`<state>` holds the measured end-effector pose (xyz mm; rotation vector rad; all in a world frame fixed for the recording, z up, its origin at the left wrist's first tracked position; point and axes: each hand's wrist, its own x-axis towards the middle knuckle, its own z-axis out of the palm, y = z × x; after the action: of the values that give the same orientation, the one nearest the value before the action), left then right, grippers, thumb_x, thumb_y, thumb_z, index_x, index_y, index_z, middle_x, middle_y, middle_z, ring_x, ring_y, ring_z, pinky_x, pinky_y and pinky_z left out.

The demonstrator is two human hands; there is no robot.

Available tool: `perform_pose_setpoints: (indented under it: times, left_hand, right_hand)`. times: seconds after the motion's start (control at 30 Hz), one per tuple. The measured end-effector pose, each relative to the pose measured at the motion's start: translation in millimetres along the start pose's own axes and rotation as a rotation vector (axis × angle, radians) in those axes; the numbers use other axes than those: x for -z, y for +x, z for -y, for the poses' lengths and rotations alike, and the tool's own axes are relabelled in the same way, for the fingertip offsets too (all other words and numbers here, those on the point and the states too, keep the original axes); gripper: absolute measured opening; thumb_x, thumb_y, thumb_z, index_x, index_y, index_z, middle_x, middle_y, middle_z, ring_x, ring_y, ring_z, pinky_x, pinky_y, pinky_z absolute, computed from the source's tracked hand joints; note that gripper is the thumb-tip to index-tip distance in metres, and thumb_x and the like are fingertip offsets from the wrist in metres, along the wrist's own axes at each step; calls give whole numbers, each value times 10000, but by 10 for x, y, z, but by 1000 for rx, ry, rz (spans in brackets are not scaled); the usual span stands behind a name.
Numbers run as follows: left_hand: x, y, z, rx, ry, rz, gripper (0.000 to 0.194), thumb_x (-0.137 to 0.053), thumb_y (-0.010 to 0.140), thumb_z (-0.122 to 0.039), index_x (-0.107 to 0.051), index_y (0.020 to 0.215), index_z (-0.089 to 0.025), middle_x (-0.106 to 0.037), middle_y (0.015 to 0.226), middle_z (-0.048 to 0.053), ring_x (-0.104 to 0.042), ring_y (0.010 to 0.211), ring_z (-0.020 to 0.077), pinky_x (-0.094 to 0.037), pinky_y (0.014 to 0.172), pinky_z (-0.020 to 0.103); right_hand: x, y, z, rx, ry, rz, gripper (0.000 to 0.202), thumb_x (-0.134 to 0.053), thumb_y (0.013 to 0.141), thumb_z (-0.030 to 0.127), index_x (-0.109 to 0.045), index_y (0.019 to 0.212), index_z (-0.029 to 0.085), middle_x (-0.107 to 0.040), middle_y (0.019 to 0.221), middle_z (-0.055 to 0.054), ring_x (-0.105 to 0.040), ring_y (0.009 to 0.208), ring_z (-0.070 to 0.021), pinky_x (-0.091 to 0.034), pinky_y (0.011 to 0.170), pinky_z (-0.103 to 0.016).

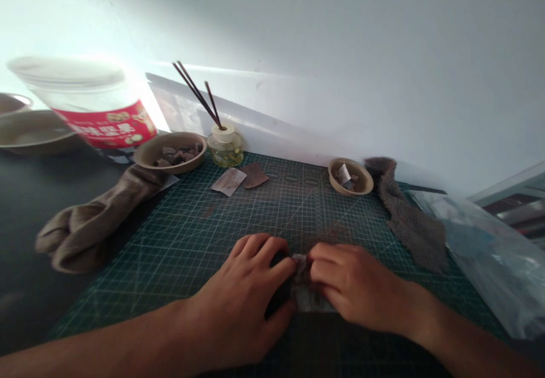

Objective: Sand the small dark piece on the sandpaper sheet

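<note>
Low in the middle of the head view lies a small pale grey block-like piece (304, 297), blurred, on the green cutting mat (272, 213). My left hand (251, 293) holds its left side between thumb and index finger, with the other fingers curled over the mat. At the right side of the piece, my right hand (355, 284) is closed in a pinch and touches its top. Whatever sits between those right fingertips is hidden. Both hands are close together, only a narrow gap of the piece showing between them.
Behind the hands lie two sandpaper-like squares (230, 181), a reed diffuser (225, 146), a bowl of brown pieces (170, 152) and a smaller bowl (351, 177). A brown cloth (102, 213) and a large tub (106, 117) stand left; a grey cloth (411, 225) and plastic bag (489, 259) lie right.
</note>
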<state>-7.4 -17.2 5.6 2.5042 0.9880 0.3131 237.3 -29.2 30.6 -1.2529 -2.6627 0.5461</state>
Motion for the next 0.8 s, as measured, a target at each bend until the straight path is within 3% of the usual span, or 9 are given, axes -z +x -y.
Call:
perform_pose_setpoints:
  times: [0.1, 0.2, 0.37, 0.5, 0.63, 0.8]
  left_hand:
    - [10, 1, 1, -5, -6, -8, 315, -615, 865, -302, -620, 1179, -276, -553, 1248, 68, -473, 1138, 313, -405, 993, 576]
    - [17, 10, 3, -13, -21, -8, 316, -615, 862, -296, -622, 1177, -278, -556, 1238, 66, -478, 1134, 310, -405, 995, 574]
    - [28, 12, -6, -10, -4, -7, 303, -618, 864, -296, -626, 1166, -272, -556, 1245, 72, -479, 1140, 314, -403, 1002, 572]
    - [17, 7, -1, -10, -2, -4, 269, -607, 868, -309, -618, 1133, -262, -555, 1250, 75, -482, 1135, 318, -405, 995, 583]
    - [12, 14, 5, -10, -2, -5, 265, -611, 859, -302, -611, 1121, -263, -551, 1258, 69, -479, 1143, 317, -402, 999, 582]
    - [19, 9, 1, -5, -11, 5, 266, -613, 855, -308, -612, 1116, -257, -552, 1251, 71, -474, 1153, 321, -396, 1009, 588]
  right_hand:
    - [27, 10, -15, -59, -38, -10, 136, -578, 942, 96, -592, 853, 199, -616, 936, 2, -586, 831, -153, -412, 743, -290]
    - [32, 8, -5, 84, -33, 85, 122, -629, 908, 110, -590, 848, 209, -629, 928, 19, -573, 810, -153, -404, 732, -295]
    - [41, 13, -27, -31, -78, -54, 145, -575, 940, 85, -611, 853, 195, -641, 953, -11, -592, 854, -166, -418, 777, -303]
    - [50, -15, -19, 76, -5, 89, 116, -639, 908, 106, -618, 863, 211, -646, 942, 13, -594, 824, -149, -419, 746, -282]
    - [51, -8, -6, -22, -73, -33, 137, -592, 927, 84, -630, 866, 199, -645, 956, -12, -598, 859, -168, -428, 779, -302]
    - [33, 9, 6, 87, -10, 96, 116, -632, 908, 103, -618, 876, 214, -659, 972, 12, -608, 853, -154, -431, 763, -281]
